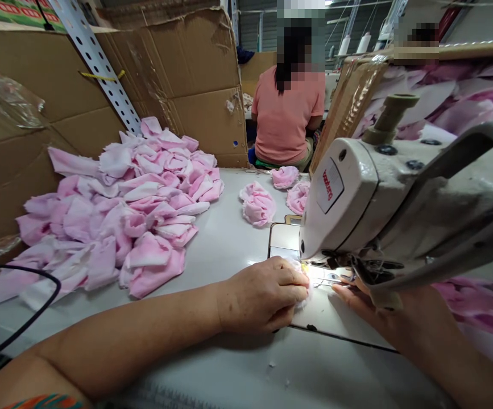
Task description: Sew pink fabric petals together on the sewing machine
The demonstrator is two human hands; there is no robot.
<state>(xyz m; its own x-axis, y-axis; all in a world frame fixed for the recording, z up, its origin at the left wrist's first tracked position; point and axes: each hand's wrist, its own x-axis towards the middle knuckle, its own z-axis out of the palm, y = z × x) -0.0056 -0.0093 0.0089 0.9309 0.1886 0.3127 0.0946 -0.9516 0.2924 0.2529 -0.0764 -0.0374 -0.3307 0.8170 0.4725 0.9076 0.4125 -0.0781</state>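
Note:
My left hand (267, 292) is closed on a small gathered piece of pink fabric (304, 295), just left of the lit needle area of the sewing machine (335, 193). Most of that piece is hidden behind my fingers. Under the machine head, my right hand (400, 309) reaches in from the right, partly covered by the machine. At its fingertips are thin metal blades that look like thread snips (329, 279), pointing toward the fabric. Three gathered pink fabric rosettes, one nearest the front (258, 203), lie on the table behind my left hand.
A large heap of pink and white fabric pieces (131, 210) covers the table's left side. Cardboard walls (186, 74) stand behind it. More pink fabric (480, 102) fills a box at right. A person in a coral shirt (286, 116) sits ahead, facing away. A black cable (54, 284) curves at left.

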